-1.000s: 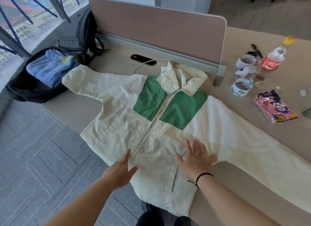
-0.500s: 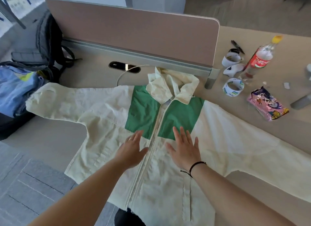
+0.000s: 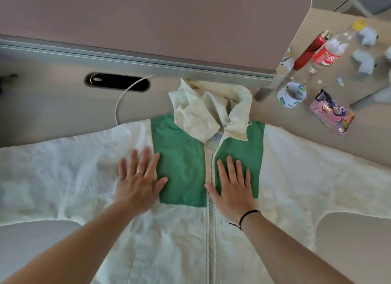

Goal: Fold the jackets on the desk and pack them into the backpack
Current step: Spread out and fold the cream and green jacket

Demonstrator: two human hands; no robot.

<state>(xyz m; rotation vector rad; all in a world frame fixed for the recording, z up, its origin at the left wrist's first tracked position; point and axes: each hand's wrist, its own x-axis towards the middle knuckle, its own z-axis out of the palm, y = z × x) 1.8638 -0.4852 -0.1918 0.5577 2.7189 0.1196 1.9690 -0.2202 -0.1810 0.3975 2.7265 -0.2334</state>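
Head view: the cream-and-green jacket [image 3: 182,237] lies spread flat, zipped, across the worktop [image 3: 53,112]. The left hand [image 3: 138,183] and right hand [image 3: 232,188] press flat on its chest, fingers straight, either side of the zipper.

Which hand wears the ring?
The left hand, flat on the jacket, has a ring; the right hand shows only a black wrist cord.
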